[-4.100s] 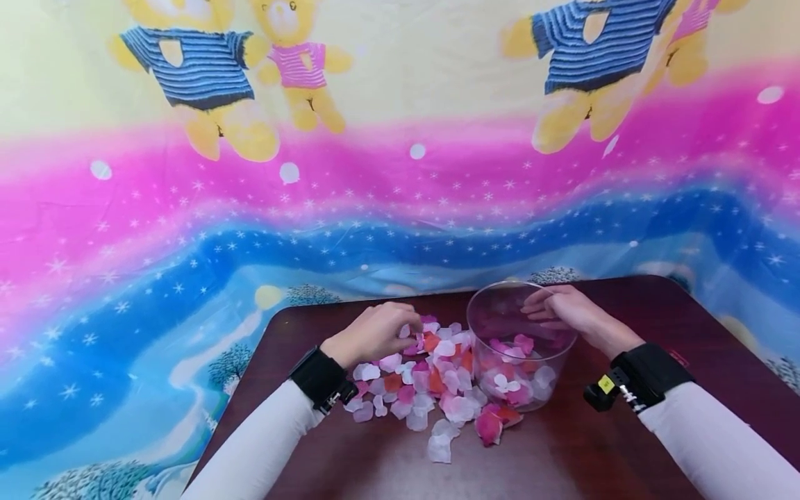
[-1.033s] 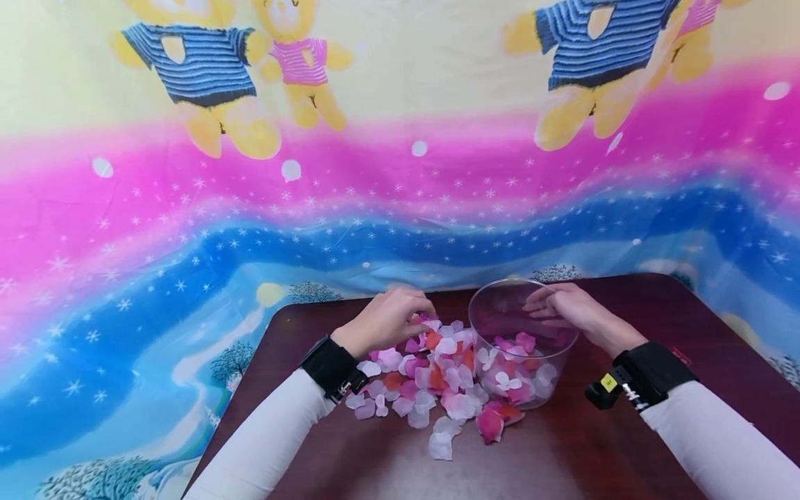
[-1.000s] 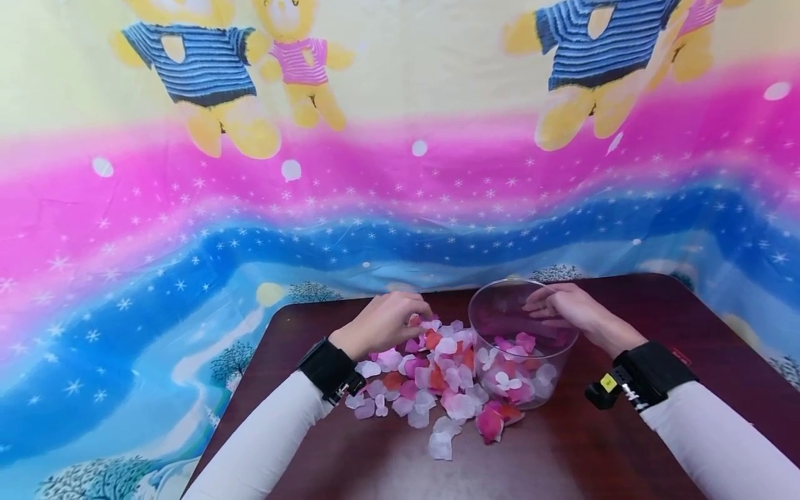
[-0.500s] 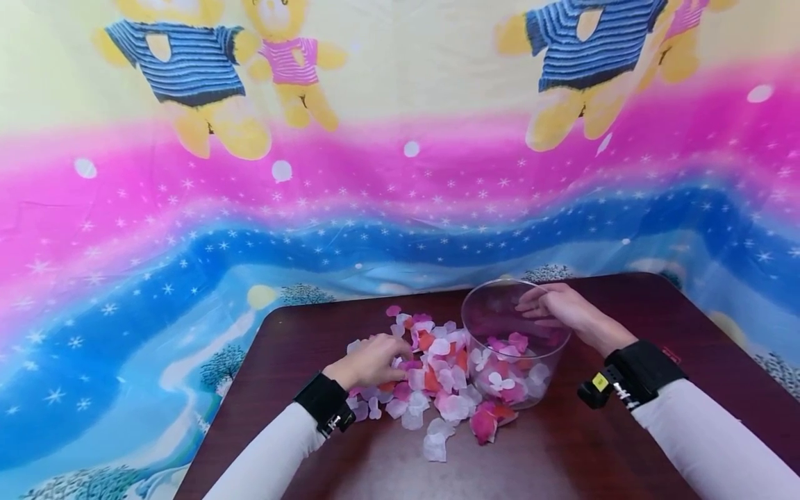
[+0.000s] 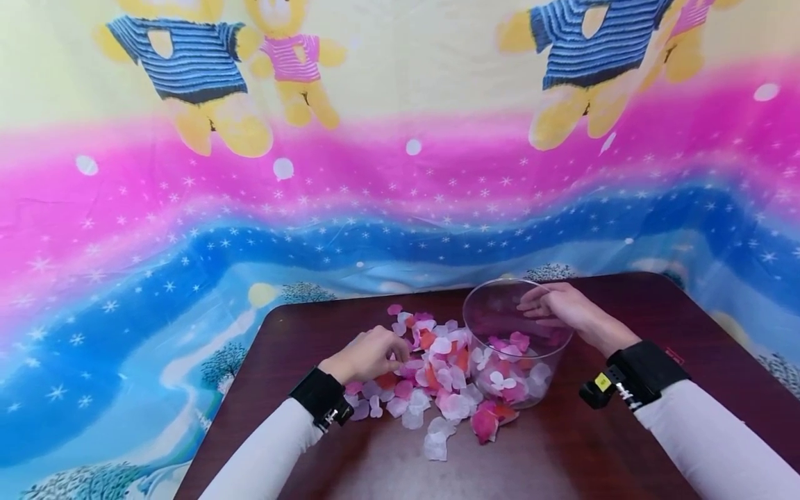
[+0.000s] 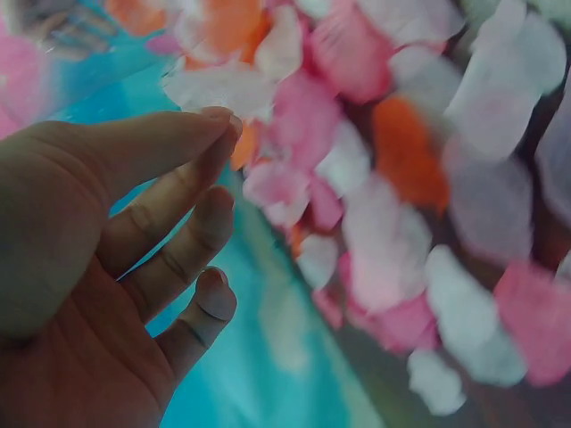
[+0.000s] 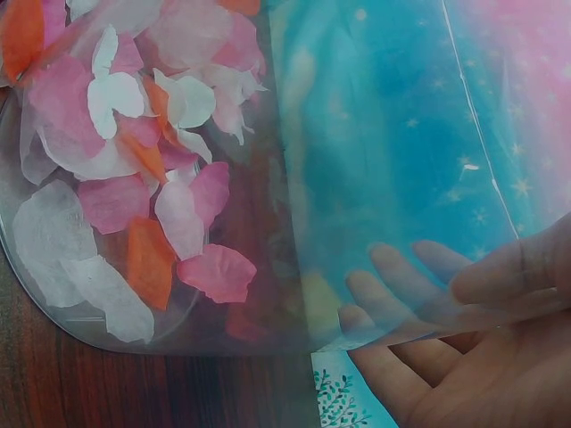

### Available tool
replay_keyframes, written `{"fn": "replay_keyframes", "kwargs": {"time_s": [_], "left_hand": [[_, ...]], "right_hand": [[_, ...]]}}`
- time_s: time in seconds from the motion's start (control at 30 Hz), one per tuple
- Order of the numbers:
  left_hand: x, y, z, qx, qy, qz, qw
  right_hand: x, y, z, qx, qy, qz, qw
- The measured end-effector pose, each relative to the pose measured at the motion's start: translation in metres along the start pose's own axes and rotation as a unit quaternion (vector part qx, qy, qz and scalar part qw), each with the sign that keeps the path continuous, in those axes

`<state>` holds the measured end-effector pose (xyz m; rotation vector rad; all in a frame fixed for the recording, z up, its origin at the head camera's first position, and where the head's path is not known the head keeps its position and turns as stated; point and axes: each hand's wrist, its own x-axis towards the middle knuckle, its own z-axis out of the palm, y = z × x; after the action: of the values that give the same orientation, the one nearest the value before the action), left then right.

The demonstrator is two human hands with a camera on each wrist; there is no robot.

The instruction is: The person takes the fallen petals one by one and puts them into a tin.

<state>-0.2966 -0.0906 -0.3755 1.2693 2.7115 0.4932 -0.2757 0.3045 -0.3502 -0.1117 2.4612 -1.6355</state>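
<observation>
Gathering petals | left hand [image 5: 369, 354] fingers curled, pinching at loose fabric petals [image 5: 431, 378] heaped on bench [image 5: 300, 333] | right hand [image 5: 562, 309] clasps rim of clear bowl [image 5: 519, 347], part-filled | risk: light petals slipping the pinch; bowl tipping if rim is pulled.

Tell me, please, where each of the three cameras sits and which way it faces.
Head: on the person's head, looking forward and down at the table; shows left hand and right hand.
Left wrist: on the left wrist, looking past the fingers at loose petals.
Right wrist: on the right wrist, looking through the clear bowl.
Head and right wrist share the bowl.
</observation>
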Motion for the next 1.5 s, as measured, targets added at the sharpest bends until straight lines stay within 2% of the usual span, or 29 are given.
{"fn": "replay_keyframes", "kwargs": {"time_s": [0.2,0.3,0.5,0.6,0.77,0.97,1.1,1.33,1.5], "left_hand": [[-0.002,0.009,-0.032,0.027,0.027,-0.004,0.9993],[0.002,0.016,-0.048,0.03,0.049,0.007,0.9983],[0.023,0.048,-0.078,0.046,0.085,0.065,0.9932],[0.039,0.069,-0.085,0.054,0.087,0.093,0.9904],[0.061,0.092,-0.084,0.074,0.072,0.113,0.9882],[0.072,0.101,-0.077,0.08,0.059,0.116,0.9883],[0.068,0.096,-0.076,0.084,0.057,0.109,0.9888],[0.053,0.078,-0.074,0.089,0.058,0.088,0.9905],[0.044,0.064,-0.06,0.085,0.048,0.077,0.9922]], "right_hand": [[-0.003,-0.001,-0.002,-0.007,-0.002,-0.005,1.0],[-0.003,-0.001,-0.002,-0.01,-0.001,-0.006,1.0],[-0.002,0.001,-0.002,-0.008,-0.004,-0.01,1.0],[-0.002,0.002,-0.002,-0.004,-0.004,-0.006,1.0],[0.0,0.003,0.0,-0.004,-0.003,0.001,1.0],[0.0,0.001,-0.001,-0.004,-0.003,0.004,1.0],[-0.002,0.0,-0.002,-0.003,-0.004,0.002,1.0],[-0.001,-0.002,-0.003,-0.009,-0.003,-0.004,1.0],[0.0,0.0,-0.001,-0.009,-0.004,0.0,1.0]]}}
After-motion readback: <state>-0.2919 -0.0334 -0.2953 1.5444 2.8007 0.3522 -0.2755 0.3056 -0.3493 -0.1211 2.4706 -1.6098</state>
